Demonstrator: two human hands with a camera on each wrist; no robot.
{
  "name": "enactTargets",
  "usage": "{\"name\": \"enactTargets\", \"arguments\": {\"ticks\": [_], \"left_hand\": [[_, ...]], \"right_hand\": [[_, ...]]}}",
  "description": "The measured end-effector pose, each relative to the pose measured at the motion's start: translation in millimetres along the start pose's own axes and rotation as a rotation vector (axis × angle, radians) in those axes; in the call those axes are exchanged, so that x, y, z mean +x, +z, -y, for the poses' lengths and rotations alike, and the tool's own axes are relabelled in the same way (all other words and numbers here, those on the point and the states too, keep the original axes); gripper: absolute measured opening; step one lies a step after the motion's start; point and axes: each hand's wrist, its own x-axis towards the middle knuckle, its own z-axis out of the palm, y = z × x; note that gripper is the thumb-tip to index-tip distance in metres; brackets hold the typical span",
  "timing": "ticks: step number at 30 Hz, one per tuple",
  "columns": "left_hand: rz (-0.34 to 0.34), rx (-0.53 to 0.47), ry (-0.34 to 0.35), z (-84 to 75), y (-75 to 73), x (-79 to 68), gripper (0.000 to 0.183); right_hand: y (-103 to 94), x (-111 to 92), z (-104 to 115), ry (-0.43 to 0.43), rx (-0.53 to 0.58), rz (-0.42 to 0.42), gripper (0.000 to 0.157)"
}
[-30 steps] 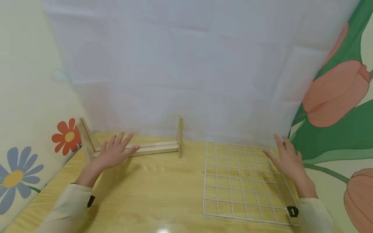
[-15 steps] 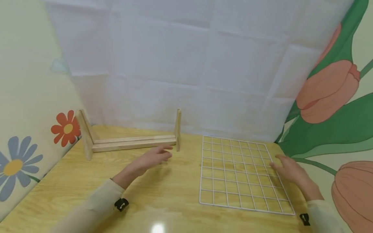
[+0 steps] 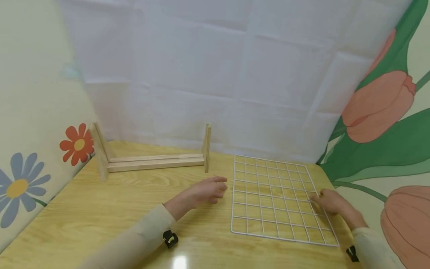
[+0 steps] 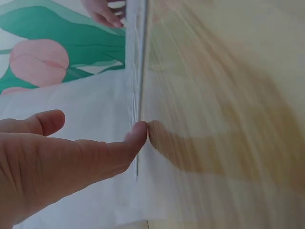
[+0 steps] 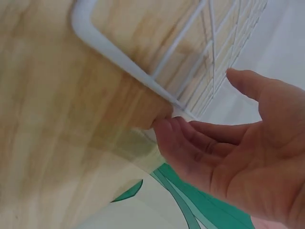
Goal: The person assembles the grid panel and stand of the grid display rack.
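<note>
A white wire grid panel (image 3: 275, 201) lies flat on the wooden tabletop (image 3: 141, 216), right of centre. My left hand (image 3: 208, 190) is just left of the panel's left edge, its fingers loosely bent and holding nothing. In the left wrist view, its fingertips (image 4: 139, 130) are down at the tabletop, in line with the panel's edge. At the opposite edge is my right hand (image 3: 330, 201). The right wrist view shows its fingertips (image 5: 164, 129) right at the outer wire, low against the table, with the thumb (image 5: 245, 83) raised apart above the grid (image 5: 190, 52).
A wooden stand (image 3: 154, 163) with two uprights and a grooved crossbar stands at the back left. Behind the table hangs a creased white sheet (image 3: 208, 74). Walls painted with flowers (image 3: 379, 104) close in on both sides.
My left hand has moved right, from in front of the wooden stand to the panel's left edge. My right hand has lowered to the right edge, its fingers more bent. The panel stays put.
</note>
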Motion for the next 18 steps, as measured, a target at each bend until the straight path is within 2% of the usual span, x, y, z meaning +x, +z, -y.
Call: {"name": "enactTargets", "arguments": {"ticks": [4, 10, 18], "left_hand": [[0.039, -0.103, -0.018, -0.6, 11.9, 4.7, 0.063], [0.089, -0.194, -0.030, -1.9, 23.2, 11.9, 0.065], [0.084, -0.323, -0.084, -5.5, 29.7, 17.8, 0.067]], "right_hand": [[5.0, 1, 1, 0.020, -0.006, -0.025, 0.042], [7.2, 1, 1, 0.108, 0.049, -0.045, 0.049], [8.9, 2, -1, 0.156, 0.123, -0.079, 0.054]]}}
